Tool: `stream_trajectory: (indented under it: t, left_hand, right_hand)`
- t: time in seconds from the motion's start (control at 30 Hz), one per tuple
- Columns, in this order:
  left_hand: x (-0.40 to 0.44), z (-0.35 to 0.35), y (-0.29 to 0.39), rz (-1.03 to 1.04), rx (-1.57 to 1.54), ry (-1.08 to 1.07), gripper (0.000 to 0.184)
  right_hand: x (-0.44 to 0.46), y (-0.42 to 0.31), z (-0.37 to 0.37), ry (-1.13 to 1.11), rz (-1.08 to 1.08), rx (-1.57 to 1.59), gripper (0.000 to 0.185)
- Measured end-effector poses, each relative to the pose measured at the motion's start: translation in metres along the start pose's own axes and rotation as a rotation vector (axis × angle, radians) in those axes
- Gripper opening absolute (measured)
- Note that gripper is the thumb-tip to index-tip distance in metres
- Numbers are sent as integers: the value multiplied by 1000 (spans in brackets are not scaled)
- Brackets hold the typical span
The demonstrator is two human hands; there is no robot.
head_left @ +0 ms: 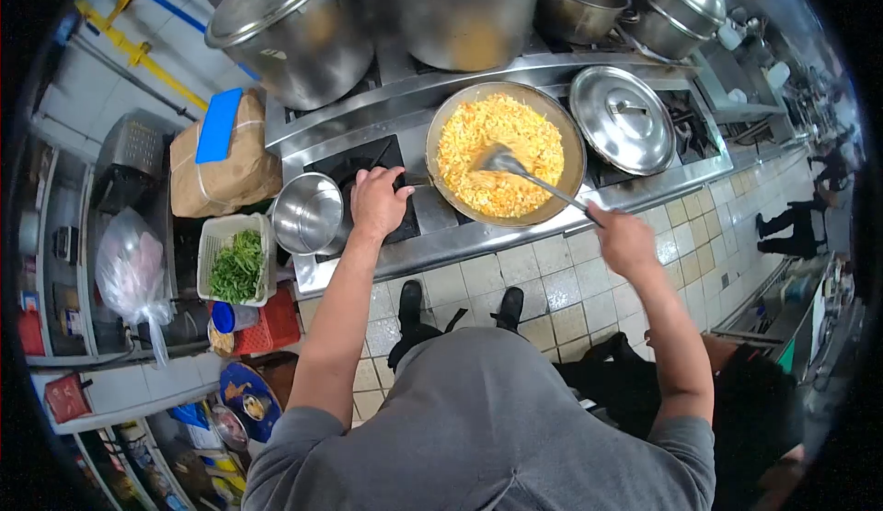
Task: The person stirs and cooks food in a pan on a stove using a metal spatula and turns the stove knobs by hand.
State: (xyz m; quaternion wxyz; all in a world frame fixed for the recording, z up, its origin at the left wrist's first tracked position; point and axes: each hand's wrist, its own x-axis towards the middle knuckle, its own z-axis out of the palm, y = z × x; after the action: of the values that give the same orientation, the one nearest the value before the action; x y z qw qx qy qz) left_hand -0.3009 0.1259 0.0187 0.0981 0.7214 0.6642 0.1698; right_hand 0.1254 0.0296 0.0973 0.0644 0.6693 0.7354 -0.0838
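A wide round pan [579, 163] sits on the stove, filled with crumbly yellow-orange food [469, 134] that resembles fried rice or scrambled egg. My left hand [379, 202] is closed around the pan's handle [417, 180] on the left side. In my right hand [625, 239] is the end of a long-handled metal ladle [544, 183]. Its head rests in the middle of the food, partly sunk in it. Left of my left hand stands a small steel pot [309, 213]. A round metal lid [622, 119] lies to the right of the pan.
Large stockpots [294, 51] line the back of the stove. On the left are a brown wrapped package [221, 166], a basket [266, 263] of green leaves and a plastic bag [131, 263]. Another person in dark clothes [736, 401] is close behind on the right; others stand farther off.
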Motion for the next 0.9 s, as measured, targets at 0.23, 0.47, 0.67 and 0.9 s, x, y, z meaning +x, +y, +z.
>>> stream_trajectory:
  t: [0.23, 0.47, 0.67, 0.9]
  left_hand:
    - [0, 6, -2, -1, 13, -2, 43]
    - [8, 11, -14, 182, -99, 128, 39]
    - [20, 13, -17, 9, -14, -52, 49]
    - [6, 24, -41, 61, -73, 8, 49]
  right_hand:
    - [29, -39, 11, -68, 66, -148, 51]
    - [1, 19, -36, 164, 47, 147, 47]
    - [28, -38, 27, 40, 68, 210, 64]
    - [-18, 30, 88, 70, 250, 304, 49]
